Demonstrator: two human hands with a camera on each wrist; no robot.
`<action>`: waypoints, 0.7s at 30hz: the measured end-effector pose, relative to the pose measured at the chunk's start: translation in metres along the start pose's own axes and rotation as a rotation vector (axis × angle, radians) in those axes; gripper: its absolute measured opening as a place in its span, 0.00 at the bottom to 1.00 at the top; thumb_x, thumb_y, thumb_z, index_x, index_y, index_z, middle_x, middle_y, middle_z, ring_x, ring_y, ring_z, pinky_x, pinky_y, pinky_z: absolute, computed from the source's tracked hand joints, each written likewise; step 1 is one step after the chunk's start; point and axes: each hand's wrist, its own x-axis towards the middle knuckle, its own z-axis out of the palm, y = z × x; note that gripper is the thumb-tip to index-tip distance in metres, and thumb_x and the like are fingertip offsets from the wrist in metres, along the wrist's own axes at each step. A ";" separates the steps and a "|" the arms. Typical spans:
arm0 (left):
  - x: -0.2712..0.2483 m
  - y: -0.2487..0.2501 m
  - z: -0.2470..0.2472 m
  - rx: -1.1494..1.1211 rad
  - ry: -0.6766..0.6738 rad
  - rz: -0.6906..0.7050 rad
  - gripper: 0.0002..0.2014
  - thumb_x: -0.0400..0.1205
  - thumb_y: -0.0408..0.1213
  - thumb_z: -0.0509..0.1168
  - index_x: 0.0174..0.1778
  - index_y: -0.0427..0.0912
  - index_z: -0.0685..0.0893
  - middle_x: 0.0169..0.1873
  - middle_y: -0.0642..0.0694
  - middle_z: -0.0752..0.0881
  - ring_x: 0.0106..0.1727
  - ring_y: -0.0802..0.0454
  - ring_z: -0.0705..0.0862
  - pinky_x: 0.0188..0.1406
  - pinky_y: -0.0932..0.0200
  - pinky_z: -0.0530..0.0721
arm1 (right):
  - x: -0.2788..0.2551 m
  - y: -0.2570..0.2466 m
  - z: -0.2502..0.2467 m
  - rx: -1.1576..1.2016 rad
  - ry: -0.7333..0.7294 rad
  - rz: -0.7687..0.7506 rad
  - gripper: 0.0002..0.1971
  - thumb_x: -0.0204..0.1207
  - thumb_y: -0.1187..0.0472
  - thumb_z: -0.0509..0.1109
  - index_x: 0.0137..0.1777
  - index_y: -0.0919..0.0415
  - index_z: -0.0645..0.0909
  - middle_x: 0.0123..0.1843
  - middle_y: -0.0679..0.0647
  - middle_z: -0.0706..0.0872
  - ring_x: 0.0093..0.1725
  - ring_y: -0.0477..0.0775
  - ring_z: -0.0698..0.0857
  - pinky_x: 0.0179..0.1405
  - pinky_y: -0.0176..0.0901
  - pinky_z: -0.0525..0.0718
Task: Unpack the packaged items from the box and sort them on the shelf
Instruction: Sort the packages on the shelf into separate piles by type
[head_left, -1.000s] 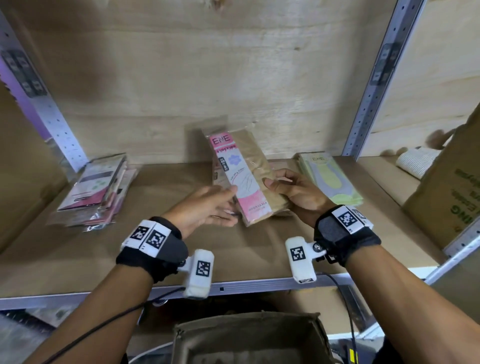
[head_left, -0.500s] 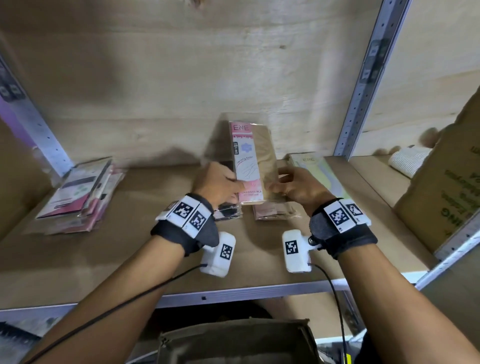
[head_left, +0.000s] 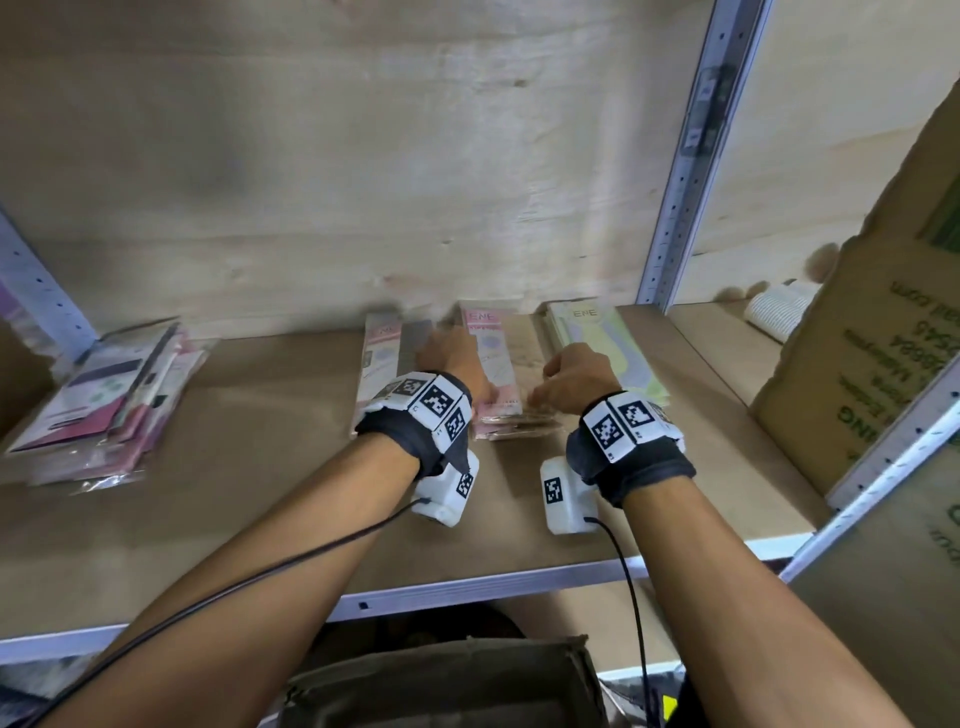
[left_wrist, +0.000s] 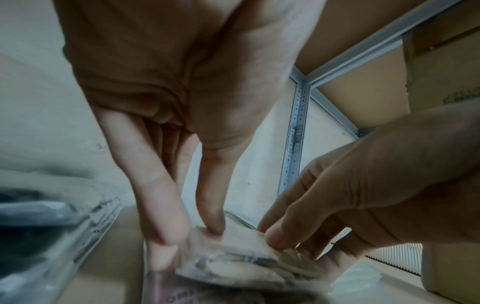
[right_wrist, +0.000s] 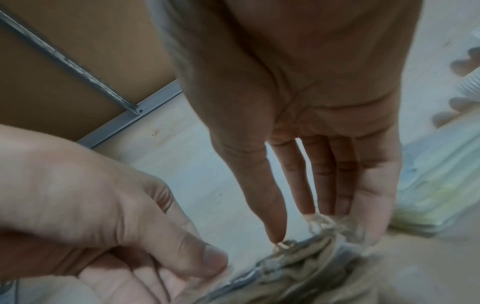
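Observation:
A pink and beige packet lies on top of a stack of like packets at the middle back of the shelf. My left hand pinches its left side between thumb and fingers. My right hand pinches its right side, thumb on top and fingers behind. The left wrist view shows the crumpled packet between both hands, and so does the right wrist view. An open brown box sits below the shelf edge; its inside is hidden.
A pink and grey packet stack lies just left of my hands, a green one just right. More packets lie at the shelf's left end. A big cardboard box stands beyond the metal upright.
The packet, held upright above the shelf before, has come down flat onto the middle stack. Both hands have moved back and down with it.

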 end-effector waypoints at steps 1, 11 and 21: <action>0.000 0.001 0.001 0.032 -0.014 0.000 0.29 0.71 0.42 0.83 0.64 0.31 0.83 0.59 0.36 0.89 0.58 0.40 0.90 0.55 0.50 0.90 | 0.000 0.001 0.001 -0.012 -0.006 0.004 0.20 0.73 0.68 0.77 0.65 0.68 0.81 0.65 0.63 0.83 0.65 0.62 0.83 0.66 0.51 0.84; 0.003 0.007 0.008 0.226 -0.032 0.014 0.25 0.80 0.33 0.75 0.71 0.28 0.79 0.67 0.34 0.85 0.66 0.38 0.86 0.65 0.47 0.86 | 0.000 0.003 0.003 -0.056 -0.021 -0.021 0.20 0.71 0.67 0.79 0.63 0.68 0.82 0.62 0.64 0.84 0.60 0.62 0.86 0.61 0.51 0.87; 0.001 0.009 0.009 0.287 0.006 -0.004 0.20 0.82 0.29 0.71 0.70 0.28 0.80 0.66 0.33 0.85 0.65 0.37 0.86 0.62 0.49 0.87 | 0.001 0.002 0.006 -0.107 -0.024 -0.038 0.21 0.71 0.67 0.79 0.65 0.68 0.83 0.64 0.64 0.84 0.62 0.63 0.86 0.62 0.52 0.86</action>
